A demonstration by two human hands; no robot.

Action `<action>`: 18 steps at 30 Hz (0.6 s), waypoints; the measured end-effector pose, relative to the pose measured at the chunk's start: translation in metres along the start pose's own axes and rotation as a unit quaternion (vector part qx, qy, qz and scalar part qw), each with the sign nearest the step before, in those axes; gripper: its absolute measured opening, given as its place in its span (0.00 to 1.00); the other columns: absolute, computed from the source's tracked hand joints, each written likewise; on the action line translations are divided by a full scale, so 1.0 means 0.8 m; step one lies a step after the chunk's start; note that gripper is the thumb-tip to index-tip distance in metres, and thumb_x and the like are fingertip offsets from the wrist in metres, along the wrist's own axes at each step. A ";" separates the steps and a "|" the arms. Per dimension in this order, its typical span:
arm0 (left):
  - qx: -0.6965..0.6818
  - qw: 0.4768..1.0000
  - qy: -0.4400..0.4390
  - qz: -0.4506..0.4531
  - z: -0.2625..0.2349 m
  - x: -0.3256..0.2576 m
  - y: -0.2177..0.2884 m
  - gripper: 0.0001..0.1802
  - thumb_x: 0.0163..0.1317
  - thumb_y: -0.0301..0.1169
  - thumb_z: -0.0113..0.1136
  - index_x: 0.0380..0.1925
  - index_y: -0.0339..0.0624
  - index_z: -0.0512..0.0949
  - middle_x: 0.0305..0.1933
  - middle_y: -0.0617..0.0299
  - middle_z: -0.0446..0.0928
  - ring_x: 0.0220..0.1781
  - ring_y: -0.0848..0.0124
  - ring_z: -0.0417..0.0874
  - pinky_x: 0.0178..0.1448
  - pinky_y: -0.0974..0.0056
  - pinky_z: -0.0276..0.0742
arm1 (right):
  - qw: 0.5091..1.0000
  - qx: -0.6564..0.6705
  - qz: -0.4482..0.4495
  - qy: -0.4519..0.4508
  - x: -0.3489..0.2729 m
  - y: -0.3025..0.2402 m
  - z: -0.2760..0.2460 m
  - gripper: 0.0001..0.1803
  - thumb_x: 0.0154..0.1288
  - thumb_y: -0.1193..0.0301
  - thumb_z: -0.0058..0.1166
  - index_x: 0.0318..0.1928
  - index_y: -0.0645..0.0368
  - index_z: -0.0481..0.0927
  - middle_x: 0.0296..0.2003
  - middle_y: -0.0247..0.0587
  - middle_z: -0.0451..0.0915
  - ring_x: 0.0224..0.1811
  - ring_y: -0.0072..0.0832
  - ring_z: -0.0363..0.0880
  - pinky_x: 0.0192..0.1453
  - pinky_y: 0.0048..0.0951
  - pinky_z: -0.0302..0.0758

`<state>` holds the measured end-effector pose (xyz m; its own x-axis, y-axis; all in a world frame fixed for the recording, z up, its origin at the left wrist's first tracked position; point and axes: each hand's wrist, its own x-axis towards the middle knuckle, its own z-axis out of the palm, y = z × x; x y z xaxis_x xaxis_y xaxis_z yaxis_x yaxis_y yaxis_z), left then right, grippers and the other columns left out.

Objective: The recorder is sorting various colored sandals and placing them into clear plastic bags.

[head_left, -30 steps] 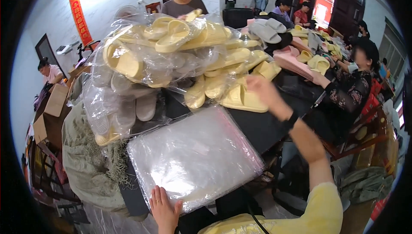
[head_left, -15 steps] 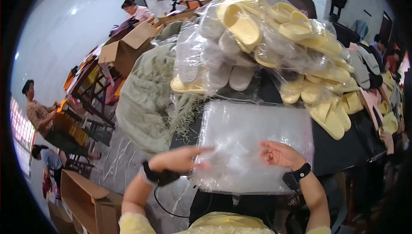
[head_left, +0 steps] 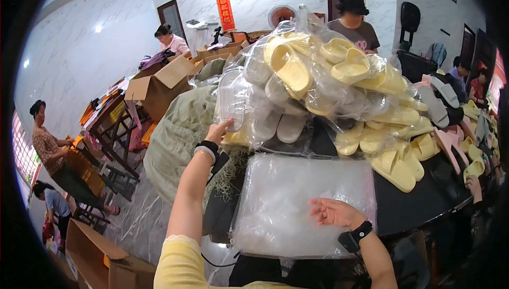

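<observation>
My left hand [head_left: 216, 131] is stretched forward to the near left side of a slipper pile. Its fingers are bent at the lower end of a grey slipper [head_left: 231, 101] in a clear plastic bag, and appear to pinch it. My right hand [head_left: 335, 212] hovers palm up over a flat stack of clear plastic bags [head_left: 286, 188], its fingers loosely curled and apart, with nothing in them. Beyond the stack rises the heap of bagged yellow slippers [head_left: 290, 69] and grey slippers [head_left: 290, 128].
The stack lies on a black table [head_left: 413, 209]. Left of the pile bulges a green fabric sack [head_left: 177, 135]. Unbagged yellow slippers [head_left: 395, 170] and pink slippers [head_left: 448, 148] lie to the right. Cardboard boxes [head_left: 98, 246] stand at lower left. Several people work around the room.
My left hand has moved forward and left from the bag stack to the grey slipper. My right hand stays over the stack. The view has tilted up.
</observation>
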<state>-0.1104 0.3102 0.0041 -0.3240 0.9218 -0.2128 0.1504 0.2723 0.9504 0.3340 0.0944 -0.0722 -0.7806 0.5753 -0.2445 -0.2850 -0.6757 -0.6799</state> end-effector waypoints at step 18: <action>-0.130 0.922 0.093 0.352 -0.078 -0.209 0.194 0.14 0.48 0.32 0.59 0.35 0.38 0.76 0.31 0.64 0.74 0.31 0.73 0.76 0.36 0.67 0.72 | 1.000 -0.005 0.002 0.002 -0.001 -0.005 0.005 0.22 0.73 0.60 0.39 0.62 0.57 0.63 0.50 0.47 0.74 0.43 0.28 0.77 0.51 0.35 0.76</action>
<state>-0.0909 0.1808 0.2010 -0.3904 0.7750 0.4969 0.1640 -0.4726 0.8659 0.3337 0.0946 -0.0670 -0.7793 0.5746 -0.2500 -0.2765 -0.6734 -0.6857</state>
